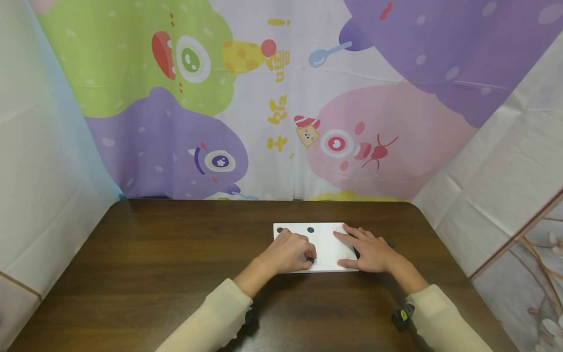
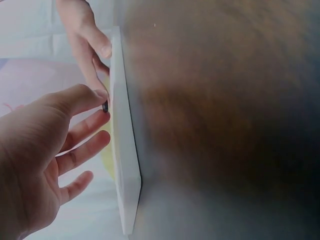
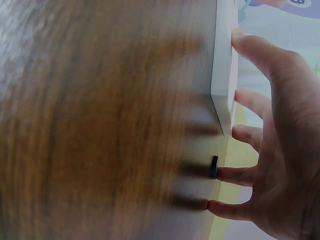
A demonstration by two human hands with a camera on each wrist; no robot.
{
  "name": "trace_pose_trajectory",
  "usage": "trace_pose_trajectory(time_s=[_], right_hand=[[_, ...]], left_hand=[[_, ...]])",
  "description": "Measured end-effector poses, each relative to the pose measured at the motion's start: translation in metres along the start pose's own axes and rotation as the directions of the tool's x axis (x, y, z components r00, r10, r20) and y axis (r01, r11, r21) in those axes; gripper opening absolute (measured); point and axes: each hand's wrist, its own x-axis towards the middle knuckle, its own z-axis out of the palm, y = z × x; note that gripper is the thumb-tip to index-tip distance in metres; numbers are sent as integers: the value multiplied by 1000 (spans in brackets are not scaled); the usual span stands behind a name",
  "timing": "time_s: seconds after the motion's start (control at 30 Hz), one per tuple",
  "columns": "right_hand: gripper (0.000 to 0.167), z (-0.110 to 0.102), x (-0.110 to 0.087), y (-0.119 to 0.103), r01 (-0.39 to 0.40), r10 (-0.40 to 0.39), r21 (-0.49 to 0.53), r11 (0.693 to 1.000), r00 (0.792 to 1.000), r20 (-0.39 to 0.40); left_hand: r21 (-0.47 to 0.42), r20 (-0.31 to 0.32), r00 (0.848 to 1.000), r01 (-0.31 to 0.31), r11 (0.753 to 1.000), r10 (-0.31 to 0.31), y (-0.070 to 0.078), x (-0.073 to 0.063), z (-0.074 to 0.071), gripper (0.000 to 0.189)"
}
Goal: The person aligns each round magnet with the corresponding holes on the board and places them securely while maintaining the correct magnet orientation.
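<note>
A white rectangular board [image 1: 326, 249] lies on the table, with faint circle outlines on its top. My left hand [image 1: 288, 252] is over its left part and pinches a small black disc [image 2: 105, 106] between thumb and index finger, close to the board's face. The other left fingers are loosely bent. My right hand [image 1: 369, 249] rests with fingers spread on the board's right end; its thumb [image 3: 250, 44] touches the board, and the outer fingers reach past its edge to the table. Two black discs [image 1: 310, 230] show along the board's far side, one partly behind my left hand.
A small black piece [image 3: 214, 167] stands by a right fingertip, off the board's end. Another dark piece [image 1: 391, 243] shows right of my right hand. The brown wooden table [image 1: 176, 264] meets a cartoon-printed curtain [image 1: 281, 176] at the back.
</note>
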Motion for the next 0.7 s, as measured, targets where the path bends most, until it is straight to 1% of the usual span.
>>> trace_pose_trajectory(time_s=[0.03,0.1,0.13,0.23,0.33,0.37,0.43,0.5,0.67,0.7], right_hand=[[91,0,0,0,1,-1,0,1000,1000,1],[91,0,-1,0,5,-5,1,1000,1000,1],[91,0,-1,0,6,-6,2,1000,1000,1],[91,0,-1,0,10,-10,1,1000,1000,-3],[91,0,-1,0,11,-11,0,1000,1000,-5],[91,0,-1,0,11,-11,0,1000,1000,-6],[91,0,-2,0,11,-11,0,1000,1000,-4],[91,0,-2,0,11,-11,2,1000,1000,-3],[90,-1,-2,-1,11,-11,4,1000,1000,-5],[90,-2,-3,-1,11,-11,3,1000,1000,-6]], left_hand=[[-11,14,1000,7,1000,-7,7,-2,-13,7],[-11,6,1000,-1,1000,1,8,-2,-13,8],[-7,-16,1000,-18,1000,18,6,-2,-9,8],[-11,-31,999,-35,999,34,6,-1,-8,8],[6,-36,999,-41,999,41,7,1,-5,8],[3,-24,999,-34,999,34,9,1,-7,8],[3,-27,999,-38,999,38,9,1,-6,7],[12,-49,997,-58,998,58,5,3,4,9],[14,-57,996,-71,997,71,7,3,5,8],[9,-44,997,-61,998,61,10,3,0,8]])
